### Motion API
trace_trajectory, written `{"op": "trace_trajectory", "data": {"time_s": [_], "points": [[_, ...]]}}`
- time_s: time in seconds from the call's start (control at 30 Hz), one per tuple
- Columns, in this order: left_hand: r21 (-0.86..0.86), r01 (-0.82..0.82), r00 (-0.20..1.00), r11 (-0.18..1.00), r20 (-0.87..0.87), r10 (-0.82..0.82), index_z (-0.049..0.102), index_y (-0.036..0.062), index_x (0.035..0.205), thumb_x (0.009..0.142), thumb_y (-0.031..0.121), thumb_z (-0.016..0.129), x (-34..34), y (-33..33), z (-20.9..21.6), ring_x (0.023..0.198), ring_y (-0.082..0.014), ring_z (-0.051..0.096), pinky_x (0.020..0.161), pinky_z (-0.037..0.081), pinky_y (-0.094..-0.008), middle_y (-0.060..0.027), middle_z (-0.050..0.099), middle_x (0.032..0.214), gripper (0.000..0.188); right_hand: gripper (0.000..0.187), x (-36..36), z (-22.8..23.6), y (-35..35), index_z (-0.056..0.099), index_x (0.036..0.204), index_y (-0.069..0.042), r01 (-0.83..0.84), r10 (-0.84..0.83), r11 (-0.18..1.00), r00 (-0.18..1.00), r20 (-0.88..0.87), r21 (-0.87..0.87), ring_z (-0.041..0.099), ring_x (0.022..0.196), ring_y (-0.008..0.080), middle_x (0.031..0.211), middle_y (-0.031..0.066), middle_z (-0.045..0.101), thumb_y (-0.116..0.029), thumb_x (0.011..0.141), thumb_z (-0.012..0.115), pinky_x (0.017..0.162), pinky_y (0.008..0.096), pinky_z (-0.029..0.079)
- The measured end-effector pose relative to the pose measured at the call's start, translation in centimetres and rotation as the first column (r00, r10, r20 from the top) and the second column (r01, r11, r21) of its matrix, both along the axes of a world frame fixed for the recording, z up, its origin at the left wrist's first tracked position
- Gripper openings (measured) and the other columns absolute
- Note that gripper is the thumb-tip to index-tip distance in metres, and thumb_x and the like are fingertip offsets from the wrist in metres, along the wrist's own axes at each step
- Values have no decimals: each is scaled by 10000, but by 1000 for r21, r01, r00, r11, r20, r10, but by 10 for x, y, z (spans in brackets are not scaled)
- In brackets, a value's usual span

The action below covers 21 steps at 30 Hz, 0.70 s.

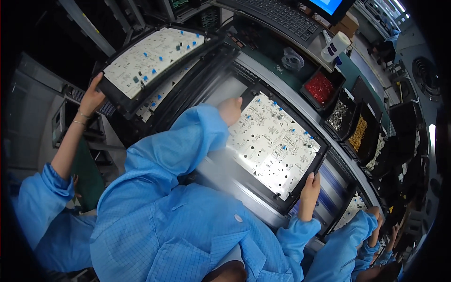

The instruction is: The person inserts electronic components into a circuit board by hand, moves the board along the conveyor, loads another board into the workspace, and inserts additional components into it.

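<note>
A white circuit board (275, 145) in a black carrier frame lies tilted over the metal conveyor in front of me. Small blue components and dark round spots dot its face. My left hand (230, 111) is closed on the frame's left edge. At the opposite side, my right hand (308, 195) grips the frame near its right corner, thumb on top. The fingers under the frame are hidden.
At left a co-worker's hand (92, 98) holds another framed board (155, 58) above a further one. Bins of red parts (320, 89), silver parts (338, 115) and yellow parts (358, 134) line the far right. A keyboard (277, 19) sits behind; co-workers' arms (373, 221) reach in at right.
</note>
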<state>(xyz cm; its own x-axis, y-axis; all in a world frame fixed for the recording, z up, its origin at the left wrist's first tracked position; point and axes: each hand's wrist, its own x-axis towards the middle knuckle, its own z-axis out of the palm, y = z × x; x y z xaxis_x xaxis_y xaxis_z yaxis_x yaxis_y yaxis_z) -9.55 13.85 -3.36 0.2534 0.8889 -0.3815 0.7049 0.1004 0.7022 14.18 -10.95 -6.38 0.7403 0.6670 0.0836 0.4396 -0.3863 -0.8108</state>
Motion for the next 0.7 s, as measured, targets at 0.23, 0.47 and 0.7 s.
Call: {"op": "trace_trajectory", "data": {"time_s": [0.23, 0.47, 0.7], "points": [[754, -78, 982, 653, 173, -82, 562, -43, 1103, 896, 114, 504, -1, -55, 39, 1000, -403, 517, 926, 399, -439, -231, 565, 1059, 267, 314, -47, 110, 181, 554, 1091, 2, -646, 492, 761, 637, 594, 62, 557, 962, 345, 1031, 177, 586, -74, 807, 666, 825, 389, 453], [756, -124, 987, 643, 161, 0, 574, -40, 1014, 833, 54, 515, 27, 37, 87, 1007, -388, 514, 899, 415, -436, -227, 565, 1018, 213, 393, -72, 41, 409, 558, 1047, 31, -579, 625, 768, 581, 521, -275, 550, 1026, 398, 1055, 236, 598, -195, 744, 664, 901, 432, 453], [603, -32, 939, 797, -254, 230, 639, 8, 1029, 735, 115, 615, 54, 179, 67, 1095, -370, 540, 947, 444, -418, -218, 579, 1163, 314, 272, -71, 24, 406, 537, 993, -1, -511, 424, 855, 594, 684, -86, 521, 1035, 389, 1051, 190, 590, -119, 753, 588, 840, 525, 409]]}}
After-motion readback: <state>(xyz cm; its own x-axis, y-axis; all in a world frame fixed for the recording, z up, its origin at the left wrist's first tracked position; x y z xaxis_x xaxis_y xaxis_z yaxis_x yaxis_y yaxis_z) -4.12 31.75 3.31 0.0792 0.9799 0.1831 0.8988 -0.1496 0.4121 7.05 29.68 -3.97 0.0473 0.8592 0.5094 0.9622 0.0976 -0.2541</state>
